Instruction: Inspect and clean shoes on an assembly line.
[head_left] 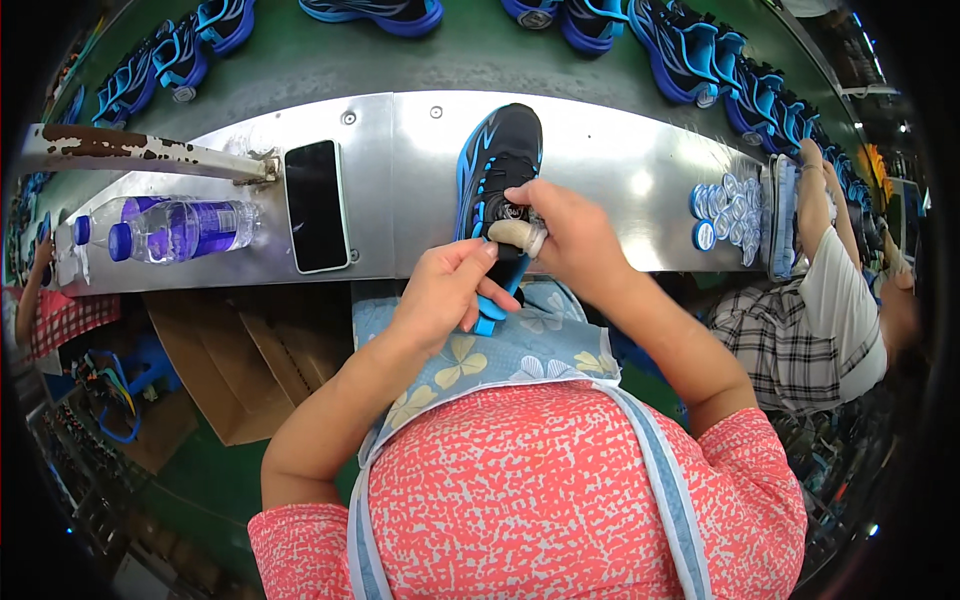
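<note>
A black and blue sports shoe (500, 160) lies on the metal shelf (620, 150), its heel hanging over the near edge. My left hand (445, 295) grips the heel end from below. My right hand (560, 235) pinches a small round dial part on the shoe's top, with a taped finger over it.
A dark phone (316, 205) and two clear water bottles (170, 228) lie on the shelf to the left. A pile of round blue and white discs (725, 210) sits to the right, near a co-worker in a checked shirt (800, 320). More blue shoes (700, 50) line the green belt behind.
</note>
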